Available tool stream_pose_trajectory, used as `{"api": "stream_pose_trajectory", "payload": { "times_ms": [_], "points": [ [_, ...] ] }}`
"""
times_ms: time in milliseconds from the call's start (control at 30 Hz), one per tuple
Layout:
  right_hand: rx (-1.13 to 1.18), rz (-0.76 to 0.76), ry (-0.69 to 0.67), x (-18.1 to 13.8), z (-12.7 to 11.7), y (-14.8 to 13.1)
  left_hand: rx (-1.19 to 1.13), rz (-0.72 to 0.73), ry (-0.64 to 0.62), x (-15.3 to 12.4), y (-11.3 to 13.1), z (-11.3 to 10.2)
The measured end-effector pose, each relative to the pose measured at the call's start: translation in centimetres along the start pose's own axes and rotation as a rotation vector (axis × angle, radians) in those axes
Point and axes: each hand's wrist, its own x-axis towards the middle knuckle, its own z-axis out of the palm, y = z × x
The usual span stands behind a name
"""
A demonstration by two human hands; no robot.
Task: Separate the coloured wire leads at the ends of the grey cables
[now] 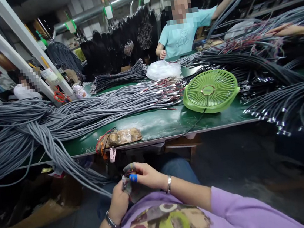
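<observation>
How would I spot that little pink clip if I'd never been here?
Start at the long green table. At its near edge, left of the green fan, lies a brown block. The pink clip is just below that block's left part, its pale pink unlike the red and orange wires beside it.

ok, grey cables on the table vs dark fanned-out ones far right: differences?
Color: the grey cables are lighter; the dark cables look near black.
Ends: the grey cables show reddish wires; the dark cables have shiny, silvery tips.
Placement: the grey cables' visible ends rest on the green table; the dark cables' ends jut past its edge.
Both: many-strand bundles.
</observation>
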Motion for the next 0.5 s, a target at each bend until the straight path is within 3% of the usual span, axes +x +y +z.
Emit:
{"api": "stream_pose_trajectory", "payload": {
  "times_ms": [67,167,367,500],
  "points": [
    [-0.116,-0.101,-0.076,-0.2,0.3,-0.8,0.032,0.005,-0.058,-0.3,0.0,0.0],
    [-0.301,-0.196,-0.072,-0.2,0.4,-1.4,0.053,0.006,-0.044,-0.4,-0.1,-0.3],
    [-0.250,-0.115,-0.057,0.2,-0.1,-0.8,0.017,0.006,-0.100,-0.1,-0.1,-0.9],
    [-0.280,-0.131,-0.197,0.1,-0.2,-1.9,0.051,0.038,-0.085,0.3,-0.3,-1.1]
  ]
}}
